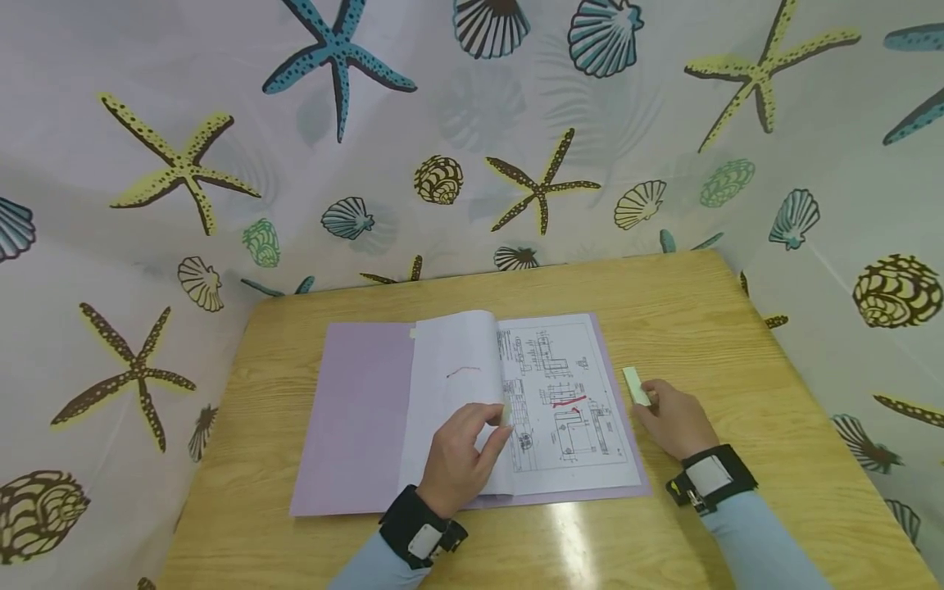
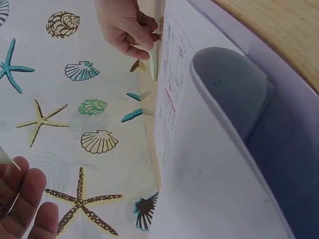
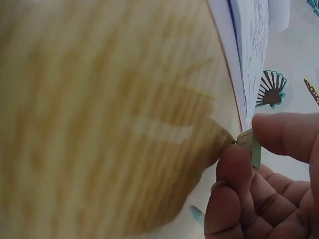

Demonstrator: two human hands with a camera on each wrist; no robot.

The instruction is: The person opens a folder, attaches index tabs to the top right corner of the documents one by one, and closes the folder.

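On the wooden bench (image 1: 737, 344), your left hand (image 1: 460, 459) pinches a turned page (image 1: 453, 385) of the open lilac folder (image 1: 354, 418) (thin, floppy, best lifted by its free edge), while your right hand (image 1: 674, 422) nips a small, light pale strip (image 1: 636, 385) just beside the drawing sheet (image 1: 568, 393).

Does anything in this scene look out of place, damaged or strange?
Nothing looks damaged or spilled. The open folder lies flat on the table. One page, lifted by the left hand, curls up, and red marks cross the printed drawing. The right hand pinches a small pale strip.
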